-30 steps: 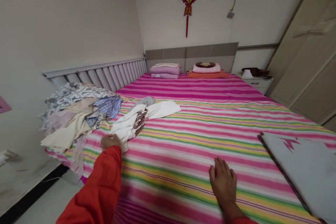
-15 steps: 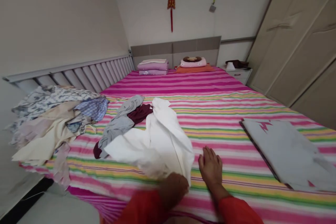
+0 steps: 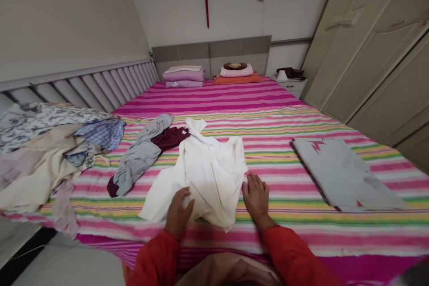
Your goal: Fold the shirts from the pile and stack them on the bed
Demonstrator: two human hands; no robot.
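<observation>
A white garment point(image 3: 212, 170), wrinkled and loosely spread, lies on the striped bed sheet point(image 3: 288, 228) in front of me. My left hand point(image 3: 180, 210) rests on its near left part, fingers apart and not gripping the cloth. On the garment's right side, my right hand point(image 3: 256, 194) lies flat on the sheet with fingers stretched out, close to the cloth's edge. Just beyond the white cloth, to its left, is a crumpled grey garment point(image 3: 140, 152) with a dark maroon part point(image 3: 170, 137).
Far left, a heap of clothes point(image 3: 50, 143) lies against the radiator point(image 3: 100, 89). To the right sits a folded grey cloth point(image 3: 345, 174) with red marks. Folded purple bedding point(image 3: 184, 76) and a pink pillow point(image 3: 231, 71) are by the headboard point(image 3: 241, 49). A wardrobe point(image 3: 368, 53) stands at right.
My left hand has let go of the white garment's near edge and moved up and left onto it. The garment has settled flatter on the bed. The view has shifted slightly.
</observation>
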